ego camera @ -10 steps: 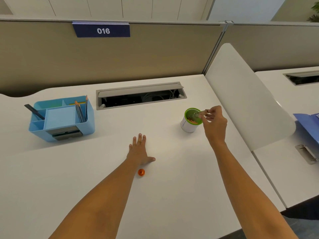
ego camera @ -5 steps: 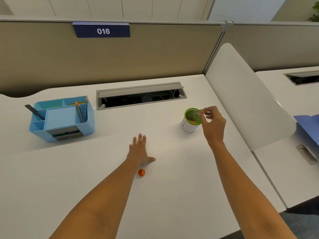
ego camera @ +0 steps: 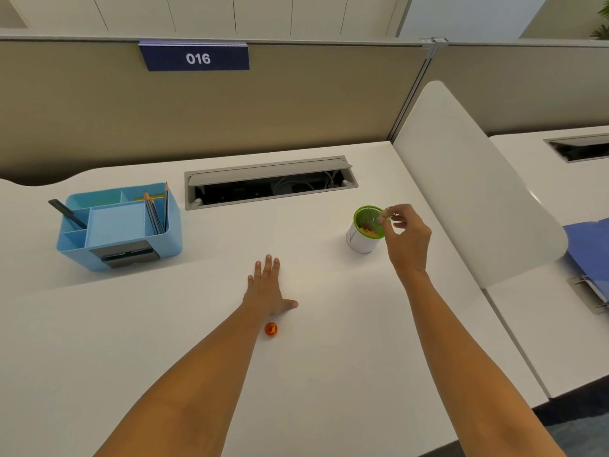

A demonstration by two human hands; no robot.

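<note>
A small white cup with a green rim (ego camera: 361, 240) stands on the white desk (ego camera: 164, 341), right of centre, with orange bits inside. My right hand (ego camera: 407, 240) hovers over its rim and pinches a small pale, see-through object (ego camera: 382, 217) between thumb and forefinger; what the object is cannot be made out. My left hand (ego camera: 265, 288) lies flat on the desk, fingers straight and thumb out. A small orange pencil sharpener (ego camera: 271, 329) sits on the desk just beside my left wrist, untouched.
A blue desk organiser (ego camera: 118, 225) with several pencils stands at the left. An open grey cable tray (ego camera: 270, 181) is set into the desk behind. A white divider panel (ego camera: 468, 179) bounds the right side, with a blue folder (ego camera: 590, 245) beyond it.
My right hand has shifted slightly left and down over the cup's rim, still pinching the small object. My left hand and the sharpener have not moved.
</note>
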